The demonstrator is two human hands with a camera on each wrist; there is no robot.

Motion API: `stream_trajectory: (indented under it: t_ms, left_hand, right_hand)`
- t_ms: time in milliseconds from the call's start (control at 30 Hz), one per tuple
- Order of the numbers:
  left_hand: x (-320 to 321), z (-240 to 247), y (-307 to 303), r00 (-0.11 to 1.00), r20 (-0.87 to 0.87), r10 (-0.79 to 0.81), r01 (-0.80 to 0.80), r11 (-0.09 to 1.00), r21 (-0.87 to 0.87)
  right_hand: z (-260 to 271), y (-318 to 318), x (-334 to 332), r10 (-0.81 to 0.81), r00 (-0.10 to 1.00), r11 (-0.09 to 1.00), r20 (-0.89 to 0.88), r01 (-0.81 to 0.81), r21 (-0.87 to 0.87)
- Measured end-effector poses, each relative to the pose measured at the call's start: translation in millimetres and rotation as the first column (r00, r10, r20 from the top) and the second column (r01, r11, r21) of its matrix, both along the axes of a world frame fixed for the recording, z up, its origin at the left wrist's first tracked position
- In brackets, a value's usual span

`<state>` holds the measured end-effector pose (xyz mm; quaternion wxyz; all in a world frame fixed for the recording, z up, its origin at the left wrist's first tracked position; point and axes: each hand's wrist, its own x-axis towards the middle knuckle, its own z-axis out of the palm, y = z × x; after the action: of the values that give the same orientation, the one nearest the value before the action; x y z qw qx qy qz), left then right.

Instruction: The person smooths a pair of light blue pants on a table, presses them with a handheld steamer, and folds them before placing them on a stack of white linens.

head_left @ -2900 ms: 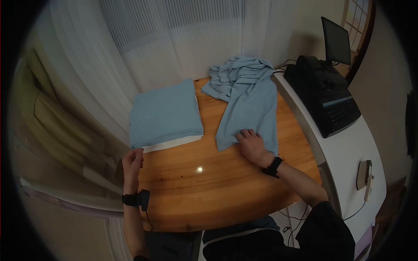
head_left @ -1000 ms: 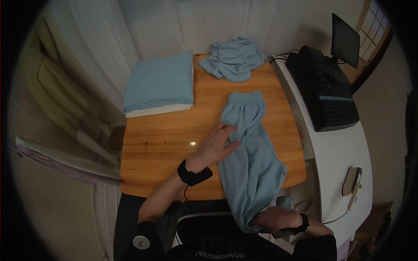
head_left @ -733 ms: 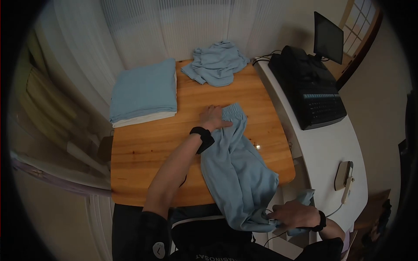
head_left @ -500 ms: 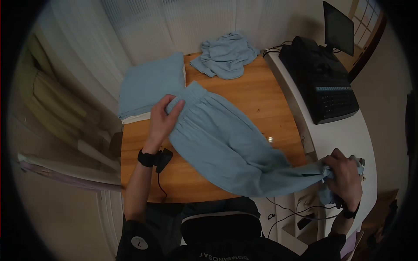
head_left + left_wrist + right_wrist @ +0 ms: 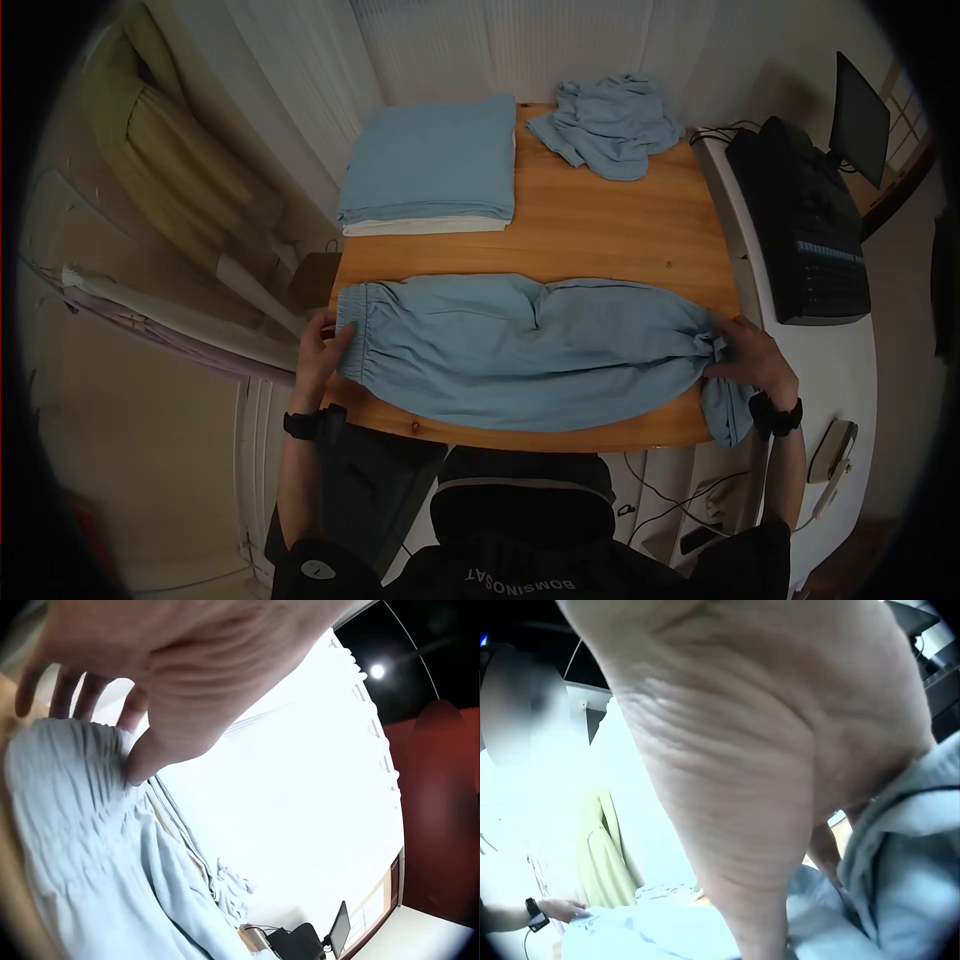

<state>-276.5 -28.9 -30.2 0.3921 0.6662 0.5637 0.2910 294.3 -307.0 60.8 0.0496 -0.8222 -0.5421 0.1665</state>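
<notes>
A pair of light blue trousers [image 5: 520, 345] lies sideways along the table's near edge, its legs laid together. My left hand [image 5: 322, 348] pinches the gathered elastic waistband [image 5: 75, 765] at the left end, thumb on the near face and fingers at its edge. At the other end my right hand [image 5: 752, 352] grips the bunched lower legs, and a loose end of cloth [image 5: 727, 412] hangs down over the table's right corner. In the right wrist view the palm of the right hand [image 5: 727, 750] hides most of the grip.
Folded blue cloth [image 5: 430, 160] over a white layer stands at the back left of the wooden table [image 5: 600, 245]. A crumpled blue garment [image 5: 620, 125] lies at the back right. On the white side desk [image 5: 835, 370] stands a black machine [image 5: 805, 240] with keys and a screen.
The trousers have turned from pointing toward the body to lying crosswise, flat on the table. The left hand moved from the cloth's middle to the waistband; the right hand swung out right.
</notes>
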Motion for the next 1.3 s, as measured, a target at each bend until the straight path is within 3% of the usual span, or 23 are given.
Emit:
stream_trajectory:
  t_ms: [100,167,200,233,267,333,467,500,567,600,633,667,700,767,800,867,900,1000,1067,1133,1200,1300]
  left_hand:
    - [9.6,5.5,22.8,0.994,-0.103,0.043,-0.033,0.995,0.089]
    - [18.7,3.9,43.8,0.984,-0.173,0.050,-0.033,0.995,0.096]
    - [25.2,6.0,56.0,0.961,-0.276,-0.015,0.033,0.998,0.058]
    - [29.4,7.2,65.0,0.924,-0.374,-0.080,0.094,0.995,0.020]
    - [30.0,5.0,71.4,0.925,-0.372,-0.081,0.098,0.995,0.027]
    - [28.1,1.6,86.1,0.897,-0.405,-0.176,0.138,0.983,-0.123]
    - [17.1,14.2,77.1,0.902,-0.365,-0.228,0.225,0.973,-0.053]
    - [15.9,22.5,69.1,0.944,-0.269,-0.192,0.203,0.979,0.011]
    - [9.7,31.0,53.5,0.976,-0.159,-0.149,0.159,0.986,0.054]
    - [7.0,31.7,48.3,0.988,-0.130,-0.082,0.102,0.983,0.152]
    - [6.4,30.9,46.9,0.995,-0.095,-0.022,0.046,0.966,0.255]
    - [3.3,25.7,41.5,0.985,-0.165,0.052,0.000,0.955,0.298]
    - [-0.4,21.2,29.1,0.985,-0.163,0.049,0.001,0.955,0.296]
    - [-3.1,24.2,-3.9,0.867,-0.497,-0.038,0.323,0.802,0.503]
    - [-3.1,31.7,-20.0,0.865,-0.499,-0.047,0.331,0.801,0.499]
    - [-1.1,46.9,-49.8,0.653,-0.681,-0.332,0.603,0.772,0.202]
    - [1.9,44.7,-58.9,0.646,-0.681,-0.344,0.612,0.767,0.192]
    - [6.0,35.3,-67.2,0.580,-0.761,-0.289,0.567,0.815,0.122]
    - [-1.6,21.6,-52.1,0.687,-0.691,-0.224,0.514,0.822,0.245]
    - [-6.7,22.7,-43.2,0.662,-0.721,-0.205,0.537,0.801,0.265]
    - [-4.3,19.7,-35.9,0.650,-0.738,-0.182,0.546,0.787,0.287]
    - [-22.1,23.9,-30.0,0.713,-0.691,-0.117,0.484,0.796,0.364]
  right_hand:
    - [11.7,15.8,-4.9,0.020,1.000,0.999,0.004,-0.020,-0.051]
    - [2.2,38.6,-13.9,0.092,0.995,0.992,-0.041,-0.088,0.093]
    - [-6.7,50.9,-18.9,0.088,0.995,0.992,-0.038,-0.084,0.091]
    - [-17.8,66.0,-24.4,0.192,0.981,0.976,-0.014,-0.189,0.112]
    - [-26.8,79.0,-31.1,0.292,0.956,0.948,0.012,-0.291,0.131]
    - [-38.4,100.4,-55.6,0.321,0.947,0.935,0.010,-0.319,0.154]
    - [-62.3,123.9,-57.4,0.459,0.886,0.876,0.063,-0.463,0.135]
    - [-55.5,125.4,-53.3,0.464,0.884,0.873,0.059,-0.468,0.137]
    - [-23.9,118.9,-48.9,0.210,0.975,0.949,-0.071,-0.186,0.256]
    - [-25.2,111.7,-44.0,0.215,0.974,0.952,-0.074,-0.192,0.239]
    - [-27.3,102.1,-37.4,0.147,0.989,0.917,-0.008,-0.133,0.375]
    - [-27.8,93.6,-34.8,0.066,0.997,0.855,0.049,-0.082,0.512]
    - [-25.4,79.2,-40.1,0.063,0.997,0.856,0.051,-0.081,0.511]
    - [-21.5,36.5,-57.0,0.277,0.956,0.916,-0.101,-0.231,0.328]
    - [-24.4,16.2,-63.4,0.269,0.958,0.919,-0.104,-0.223,0.325]
    - [-34.0,-21.6,-70.7,0.371,0.924,0.898,0.094,-0.382,0.219]
    - [-39.1,-32.7,-69.0,0.363,0.928,0.903,0.086,-0.373,0.214]
    - [-64.8,-65.7,-47.0,0.049,0.936,0.973,0.349,-0.124,0.197]
    - [-73.8,-74.3,-27.8,0.007,0.916,0.978,0.401,-0.090,0.189]
    - [-71.0,-71.7,-22.7,-0.049,0.888,0.982,0.456,-0.040,0.184]
    - [-56.1,-59.3,-35.8,-0.061,0.934,0.962,0.352,-0.039,0.270]
    - [-58.1,-49.0,-61.7,0.045,0.965,0.969,0.259,-0.105,0.223]
